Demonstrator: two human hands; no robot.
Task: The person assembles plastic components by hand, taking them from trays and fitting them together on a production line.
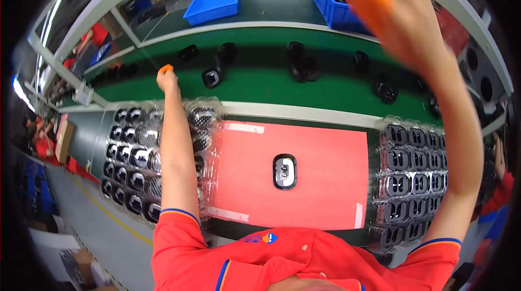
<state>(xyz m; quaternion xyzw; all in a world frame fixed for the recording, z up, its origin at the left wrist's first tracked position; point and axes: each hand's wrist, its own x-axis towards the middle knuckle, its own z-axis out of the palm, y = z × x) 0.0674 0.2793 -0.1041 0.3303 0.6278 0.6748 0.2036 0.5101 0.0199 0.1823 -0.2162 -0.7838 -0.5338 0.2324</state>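
— Well, where's the left hand [166, 78]?
— Out over the green belt [260, 82], fingers curled, holding nothing, nearest a black case [212, 77]. Looks light, hard, slick; grip its sides.
— And the right hand [404, 17]?
— Raised, blurred; can't tell. Beyond the belt's far edge, blue bins [213, 2] crowd; the belt has gaps.

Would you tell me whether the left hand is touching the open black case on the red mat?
Apart: the head view shows the left hand over the green belt, far from the black case.
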